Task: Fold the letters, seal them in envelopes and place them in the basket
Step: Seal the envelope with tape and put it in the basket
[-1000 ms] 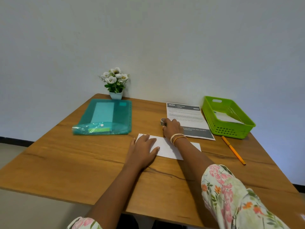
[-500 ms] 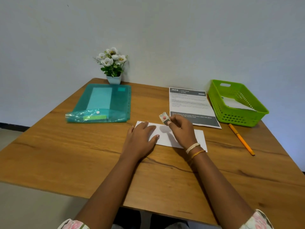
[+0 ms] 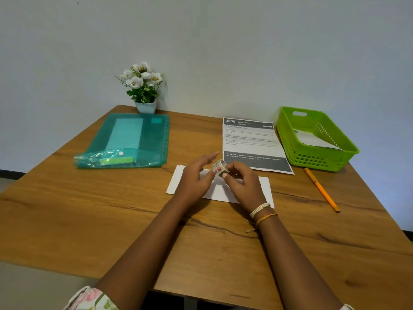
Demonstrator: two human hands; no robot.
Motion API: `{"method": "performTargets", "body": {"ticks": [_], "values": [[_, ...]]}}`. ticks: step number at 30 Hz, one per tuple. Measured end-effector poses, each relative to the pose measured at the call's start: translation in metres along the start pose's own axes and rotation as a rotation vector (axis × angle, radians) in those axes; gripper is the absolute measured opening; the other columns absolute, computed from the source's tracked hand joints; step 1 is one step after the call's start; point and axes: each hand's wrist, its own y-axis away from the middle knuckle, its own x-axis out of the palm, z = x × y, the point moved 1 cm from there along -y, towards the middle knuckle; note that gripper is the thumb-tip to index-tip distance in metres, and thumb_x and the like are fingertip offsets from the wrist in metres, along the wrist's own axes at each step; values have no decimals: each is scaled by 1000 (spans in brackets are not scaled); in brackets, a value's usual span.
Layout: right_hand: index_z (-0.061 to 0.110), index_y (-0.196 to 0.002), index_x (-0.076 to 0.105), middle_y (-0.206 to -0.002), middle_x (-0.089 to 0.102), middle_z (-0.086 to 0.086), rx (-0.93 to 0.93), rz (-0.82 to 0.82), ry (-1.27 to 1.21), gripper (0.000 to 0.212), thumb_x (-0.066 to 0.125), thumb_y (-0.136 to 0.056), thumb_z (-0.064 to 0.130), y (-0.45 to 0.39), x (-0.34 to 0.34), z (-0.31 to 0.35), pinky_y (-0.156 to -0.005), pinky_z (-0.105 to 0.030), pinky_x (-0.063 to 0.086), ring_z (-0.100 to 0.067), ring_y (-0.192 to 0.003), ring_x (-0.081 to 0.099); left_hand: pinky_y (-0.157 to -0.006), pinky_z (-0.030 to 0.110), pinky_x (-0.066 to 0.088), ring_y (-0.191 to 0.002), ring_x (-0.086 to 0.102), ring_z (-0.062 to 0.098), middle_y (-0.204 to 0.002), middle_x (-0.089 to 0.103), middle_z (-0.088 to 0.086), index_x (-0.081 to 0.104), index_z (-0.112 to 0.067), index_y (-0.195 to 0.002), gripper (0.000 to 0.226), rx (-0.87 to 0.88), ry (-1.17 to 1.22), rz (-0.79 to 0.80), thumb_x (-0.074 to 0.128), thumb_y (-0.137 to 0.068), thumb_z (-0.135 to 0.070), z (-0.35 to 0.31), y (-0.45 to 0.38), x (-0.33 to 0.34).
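Note:
A white envelope (image 3: 264,186) lies flat on the wooden table (image 3: 111,220) in front of me. Just above it, my right hand (image 3: 243,184) grips a small roll of tape (image 3: 220,164). My left hand (image 3: 193,182) pinches the roll's left side with its thumb, while its other fingers point away. A printed letter (image 3: 250,139) lies unfolded behind the envelope. The green basket (image 3: 321,158) stands at the back right with white paper (image 3: 312,138) inside.
An orange pen (image 3: 321,190) lies to the right of the envelope. A teal plastic folder (image 3: 131,139) sits at the back left, and behind it is a small pot of white flowers (image 3: 144,90) by the wall.
My right hand picked the tape roll up from the table and brought it over the envelope. My left hand lifted off the envelope and came to the roll.

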Motion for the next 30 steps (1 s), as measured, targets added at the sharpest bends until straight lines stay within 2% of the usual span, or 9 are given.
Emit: {"method": "performTargets", "body": {"ticks": [2, 4, 7, 10, 15, 17, 19, 23, 30], "values": [[12, -90, 67, -89, 68, 2, 12, -4, -34, 7, 66, -83, 11, -1, 0, -2, -80, -28, 53, -10, -84, 63, -98, 24, 47, -119, 55, 4, -127, 60, -9, 50, -24, -138, 47, -85, 128, 15, 62, -93, -19, 6, 0, 4], [14, -91, 69, -91, 71, 4, 19, -7, -79, 11, 67, -80, 14, -1, 3, -1, -84, -33, 55, -10, -88, 66, -97, 24, 48, -118, 57, 6, -127, 61, -5, 48, -22, -139, 49, -136, 223, 13, 63, -92, -24, 11, 1, 5], [21, -91, 71, -92, 72, 4, 20, 18, -159, 16, 69, -79, 12, 0, 7, 4, -85, -35, 56, -11, -91, 68, -96, 28, 51, -112, 63, 10, -121, 67, 0, 57, -16, -131, 41, -149, 319, 33, 64, -91, -17, 13, -3, 3], [24, -96, 71, -94, 72, 10, 20, 35, -137, 20, 68, -79, 14, 1, 8, 7, -84, -32, 56, -8, -91, 67, -92, 31, 53, -106, 67, 13, -112, 71, 0, 66, -21, -117, 34, -140, 344, 35, 71, -85, -10, 13, -5, 1], [25, -98, 65, -99, 61, 5, -109, -157, 32, 26, 66, -74, 15, -1, -3, 12, -74, -16, 51, -3, -90, 58, -83, 23, 56, -99, 68, 8, -112, 70, -2, 64, -22, -115, 39, -129, 283, 20, 76, -80, -10, 11, -5, 3], [26, -106, 63, -104, 59, 3, -173, -140, 59, 34, 68, -77, 10, -1, -6, 14, -78, -14, 50, -3, -95, 57, -82, 24, 57, -100, 68, 11, -113, 69, -2, 65, -19, -119, 41, -119, 259, 22, 76, -80, -13, 12, -4, 3], [25, -113, 65, -105, 59, 1, -206, -73, 78, 38, 65, -81, 5, 0, -4, 15, -83, -18, 51, -5, -99, 57, -83, 29, 57, -100, 68, 15, -112, 70, -1, 66, -18, -120, 42, -87, 268, 30, 77, -80, -12, 12, -4, 1], [18, -108, 71, -101, 64, 1, -240, -75, 132, 28, 67, -83, 6, -1, -6, 14, -85, -20, 48, -5, -96, 58, -88, 38, 56, -102, 67, 18, -114, 70, -3, 67, -19, -120, 42, -54, 250, 37, 76, -80, -12, 13, -5, 0], [16, -92, 72, -91, 65, 8, -236, -74, 143, 12, 70, -81, 10, -2, -8, 13, -81, -19, 49, -1, -90, 59, -81, 42, 58, -87, 69, 21, -102, 73, -5, 66, -25, -123, 47, -80, 152, 74, 79, -78, -18, 15, -4, 1]]}}
